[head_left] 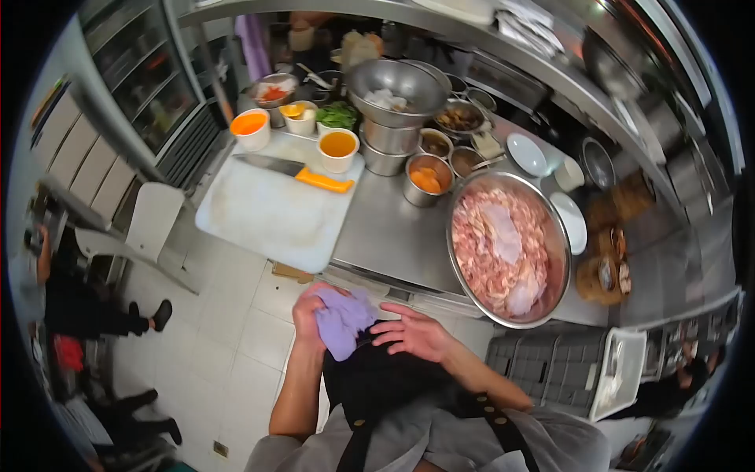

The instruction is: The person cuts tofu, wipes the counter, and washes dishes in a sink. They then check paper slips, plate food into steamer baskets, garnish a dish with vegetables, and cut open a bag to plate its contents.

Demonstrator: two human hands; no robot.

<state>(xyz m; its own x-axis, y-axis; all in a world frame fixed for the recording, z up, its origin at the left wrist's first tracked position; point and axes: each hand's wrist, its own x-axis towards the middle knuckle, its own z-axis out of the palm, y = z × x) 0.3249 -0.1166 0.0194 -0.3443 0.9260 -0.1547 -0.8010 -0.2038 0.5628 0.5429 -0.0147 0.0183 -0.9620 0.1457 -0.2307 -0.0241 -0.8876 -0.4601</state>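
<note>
My left hand (309,316) is closed on a crumpled purple cloth (344,318) in front of my black apron. To its right, my right hand (413,333) is held palm up with its fingers spread and nothing in it. Beyond the hands, a white cutting board (271,212) lies on the steel counter (385,236). A knife with a yellow handle (324,180) rests across the board's far part. On the counter's right stands a large steel bowl (560,293) full of raw meat (503,236).
Behind the board are tubs of orange liquid (338,145), green leaves (336,116) and stacked steel bowls (385,102). A pot of orange pieces (429,179) stands beside the meat bowl. Other people's legs show at the left; a person in black is at the far right.
</note>
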